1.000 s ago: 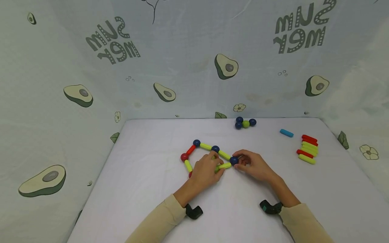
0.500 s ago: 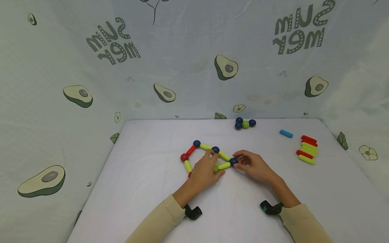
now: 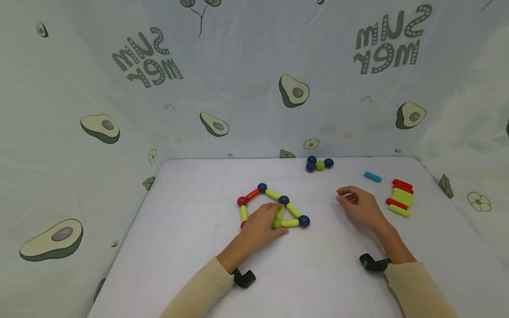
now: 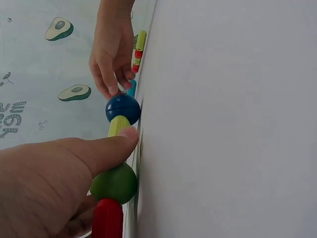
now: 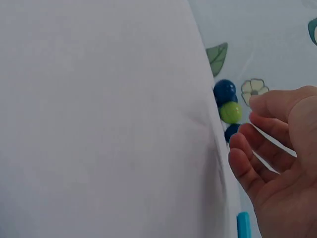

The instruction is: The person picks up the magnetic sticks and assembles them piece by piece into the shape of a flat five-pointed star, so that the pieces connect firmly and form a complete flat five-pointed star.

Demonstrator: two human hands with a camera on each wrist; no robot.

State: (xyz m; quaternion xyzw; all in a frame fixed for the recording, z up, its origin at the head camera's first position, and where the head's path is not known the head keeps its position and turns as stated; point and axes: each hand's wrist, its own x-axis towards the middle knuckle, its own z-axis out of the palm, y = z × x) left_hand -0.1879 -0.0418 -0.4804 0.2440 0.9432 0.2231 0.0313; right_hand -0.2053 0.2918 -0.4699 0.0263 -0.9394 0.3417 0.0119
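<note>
On the white worktop [image 3: 191, 247] lies a flat figure of sticks and balls [image 3: 270, 205]: a red ball at its left corner, a red stick running up to a dark blue ball, yellow-green sticks going on through a second blue ball down to a third blue ball [image 3: 304, 221] at the right corner, and another yellow-green stick [image 3: 290, 223] leading back from there to the left.

The left hand [image 3: 262, 225] rests on the near side of this figure. Its fingers [image 3: 274, 208] are stretched forward and lie close together over the inner sticks, and they cover the near-left part of the figure. In the left wrist view the thumb [image 4: 106, 148] presses flat against the yellow-green stick, between the blue corner ball [image 4: 123, 109] and a green ball [image 4: 115, 183], with a red piece just below that. The thumb is straight, not curled round anything.

The right hand [image 3: 359, 205] is well apart from the figure, off to its right, and holds nothing. Its fingers [image 5: 247, 166] are loosely bent and slightly parted, with the palm empty in the right wrist view. It sits between the figure and a stack of red and yellow-green sticks [image 3: 401, 197] near the right edge. A light blue stick [image 3: 373, 177] lies just behind that stack, and a small cluster of blue and green balls [image 3: 319, 164] rests at the far edge, beyond the fingertips.
</note>
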